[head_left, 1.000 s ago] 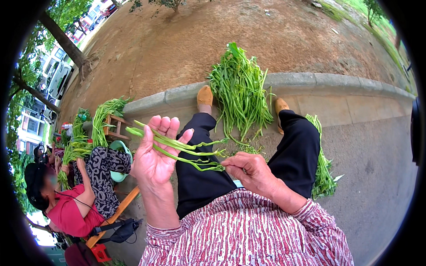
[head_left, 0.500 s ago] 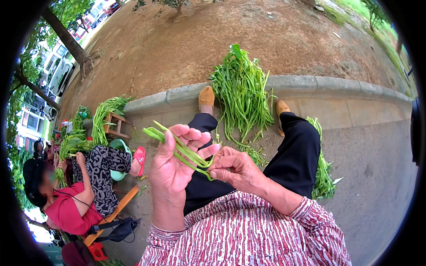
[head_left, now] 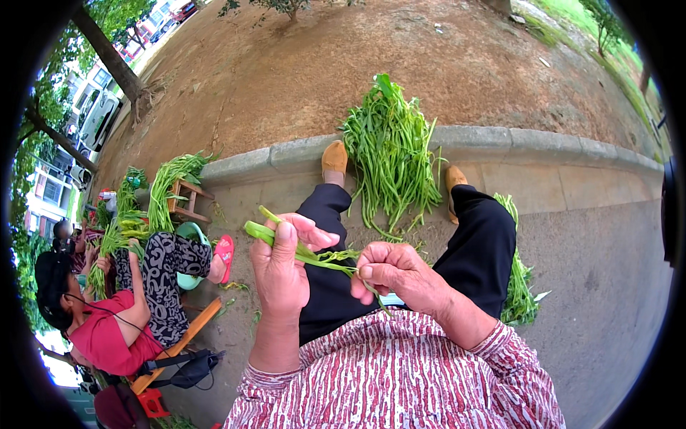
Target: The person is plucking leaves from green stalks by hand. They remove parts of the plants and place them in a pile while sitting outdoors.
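A few long green vegetable stems [head_left: 325, 264], like water spinach, lie across my left hand [head_left: 281, 277]. Its thumb presses on them, and their thick cut ends stick out past it at the upper left. My right hand [head_left: 413, 280] pinches the thin ends of the stems between thumb and fingers, above my lap. One thin strand hangs down below the right fingertips. Beyond my hands, a big heap of the same leafy greens [head_left: 391, 161] leans over the kerb between my feet.
Another bunch of greens [head_left: 522, 286] lies beside my right leg. To the left, a person in red [head_left: 121, 329] sits on a wooden bench [head_left: 204, 314], handling greens. A green basin [head_left: 191, 280] and a small wooden stool [head_left: 187, 200] stand near. The kerb [head_left: 486, 143] crosses ahead.
My left thumb has come up over the stems, and its fingers have folded in more. The right hand has drawn away to the right, pulling the thin ends out straighter.
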Available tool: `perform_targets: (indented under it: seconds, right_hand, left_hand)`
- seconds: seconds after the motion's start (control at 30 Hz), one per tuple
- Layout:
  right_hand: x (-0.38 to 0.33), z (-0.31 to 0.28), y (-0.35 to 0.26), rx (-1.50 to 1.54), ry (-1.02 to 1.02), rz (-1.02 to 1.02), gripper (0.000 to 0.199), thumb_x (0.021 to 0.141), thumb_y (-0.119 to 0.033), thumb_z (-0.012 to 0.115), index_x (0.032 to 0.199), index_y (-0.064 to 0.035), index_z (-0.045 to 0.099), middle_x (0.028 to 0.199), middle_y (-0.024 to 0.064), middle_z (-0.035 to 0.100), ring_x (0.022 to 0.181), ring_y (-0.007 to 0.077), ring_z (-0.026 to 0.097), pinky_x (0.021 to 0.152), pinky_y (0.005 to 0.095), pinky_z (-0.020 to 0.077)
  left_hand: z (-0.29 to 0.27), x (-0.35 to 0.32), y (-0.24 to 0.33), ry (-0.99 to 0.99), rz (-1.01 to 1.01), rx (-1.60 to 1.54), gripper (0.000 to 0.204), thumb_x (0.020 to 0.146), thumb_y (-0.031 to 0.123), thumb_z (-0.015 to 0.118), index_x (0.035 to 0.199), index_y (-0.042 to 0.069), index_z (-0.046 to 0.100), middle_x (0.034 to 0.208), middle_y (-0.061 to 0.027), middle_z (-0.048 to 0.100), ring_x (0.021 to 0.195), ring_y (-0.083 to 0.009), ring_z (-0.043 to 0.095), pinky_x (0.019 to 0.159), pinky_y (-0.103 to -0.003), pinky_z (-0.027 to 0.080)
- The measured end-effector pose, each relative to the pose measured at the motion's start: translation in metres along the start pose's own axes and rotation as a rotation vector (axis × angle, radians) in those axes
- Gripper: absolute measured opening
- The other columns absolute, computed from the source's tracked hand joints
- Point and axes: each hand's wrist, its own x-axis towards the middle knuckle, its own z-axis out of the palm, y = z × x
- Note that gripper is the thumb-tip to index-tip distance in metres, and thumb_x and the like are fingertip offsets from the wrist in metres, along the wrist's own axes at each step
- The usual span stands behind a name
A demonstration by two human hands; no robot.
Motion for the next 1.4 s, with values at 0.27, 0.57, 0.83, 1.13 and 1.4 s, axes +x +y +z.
perform_targets:
  seconds: [0.27, 0.57, 0.83, 1.13, 1.4]
  right_hand:
    - [-0.005, -0.014, 0.007, -0.045, -0.132, 0.126, 0.018, 0.091, -0.018, 0.061, 0.092, -0.0013, 0.066, 0.07, 0.001, 0.062, 0.061, 0.0052, 0.055, 0.055, 0.0191, 0.0423]
    - [-0.01, -0.027, 0.011, -0.194, -0.205, 0.146, 0.017, 0.089, -0.007, 0.055, 0.098, 0.0028, 0.065, 0.071, 0.0038, 0.064, 0.061, 0.0071, 0.057, 0.056, 0.0211, 0.0448]
    - [-0.006, -0.013, 0.028, -0.54, -0.067, 0.0, 0.028, 0.072, 0.0, 0.047, 0.093, -0.0018, 0.065, 0.061, 0.008, 0.057, 0.06, 0.0141, 0.059, 0.061, 0.0295, 0.0471]
    - [-0.006, -0.041, 0.06, -0.212, 0.273, 0.073, 0.02, 0.078, 0.001, 0.045, 0.087, 0.0022, 0.063, 0.064, -0.0003, 0.054, 0.057, 0.0062, 0.046, 0.053, 0.0206, 0.0359]
    - [-0.005, -0.033, 0.054, -0.164, 0.236, -0.029, 0.017, 0.089, -0.012, 0.058, 0.091, 0.0034, 0.065, 0.068, -0.0019, 0.055, 0.06, 0.0057, 0.047, 0.056, 0.0216, 0.0389]
  left_hand:
    - [0.0, 0.0, -0.015, 0.111, 0.225, 0.328, 0.028, 0.101, 0.026, 0.043, 0.094, 0.0, 0.053, 0.06, -0.0021, 0.047, 0.045, -0.007, 0.046, 0.038, -0.018, 0.037]
    - [-0.009, 0.012, -0.011, 0.248, 0.274, 0.264, 0.027, 0.1, 0.025, 0.047, 0.09, 0.001, 0.055, 0.066, 0.0007, 0.046, 0.052, -0.0046, 0.044, 0.044, -0.018, 0.034]
    - [-0.012, 0.017, -0.026, 0.243, 0.331, 0.368, 0.025, 0.1, 0.027, 0.046, 0.091, 0.005, 0.054, 0.059, 0.0028, 0.043, 0.048, -0.0034, 0.04, 0.041, -0.017, 0.031]
    - [-0.014, 0.014, -0.031, 0.253, 0.292, 0.32, 0.024, 0.099, 0.027, 0.048, 0.091, 0.006, 0.054, 0.059, 0.0038, 0.042, 0.049, -0.0034, 0.041, 0.042, -0.017, 0.032]
    - [-0.01, 0.012, -0.029, 0.256, 0.244, 0.269, 0.028, 0.099, 0.031, 0.047, 0.089, 0.006, 0.053, 0.057, 0.0035, 0.042, 0.047, -0.0031, 0.039, 0.04, -0.017, 0.032]
